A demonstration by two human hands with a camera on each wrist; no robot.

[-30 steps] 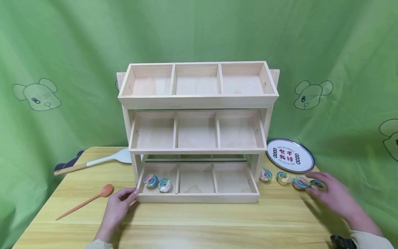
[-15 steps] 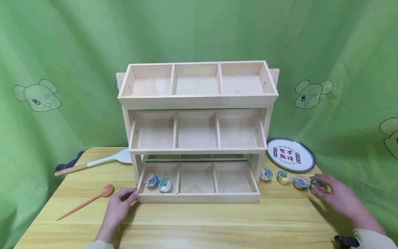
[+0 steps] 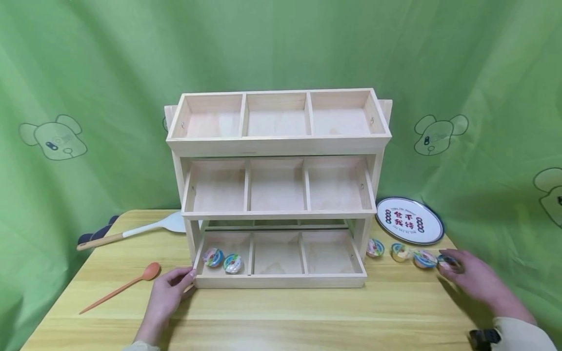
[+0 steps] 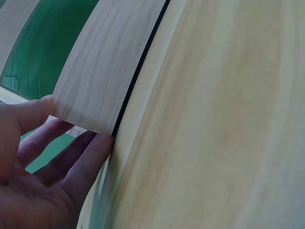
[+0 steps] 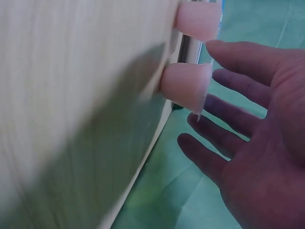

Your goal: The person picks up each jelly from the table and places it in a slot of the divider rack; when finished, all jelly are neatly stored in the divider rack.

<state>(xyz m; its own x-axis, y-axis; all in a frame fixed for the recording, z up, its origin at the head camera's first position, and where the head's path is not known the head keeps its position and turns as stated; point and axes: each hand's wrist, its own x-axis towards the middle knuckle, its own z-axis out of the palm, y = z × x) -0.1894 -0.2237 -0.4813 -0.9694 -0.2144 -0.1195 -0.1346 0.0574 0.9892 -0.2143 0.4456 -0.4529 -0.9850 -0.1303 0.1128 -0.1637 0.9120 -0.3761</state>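
My left hand rests its fingertips against the front left corner of the wooden rack's bottom tray. In the left wrist view, thumb and fingers spread along the end of that tray's front board. At the far right, my right hand reaches around the last jelly cup of a short row, its fingers loosely extended. The right wrist view shows this pinkish cup beside the fingertips, with the thumb over it and another cup close by.
Two jelly cups lie in the bottom tray's left compartment. More cups line the table right of the rack, before a round plate. Left lie an orange spoon and a white spatula. Green curtain hangs behind.
My right hand has shifted slightly to the right, its fingertips moving from the gap between cups to the last cup. My left hand stays at the tray's corner.
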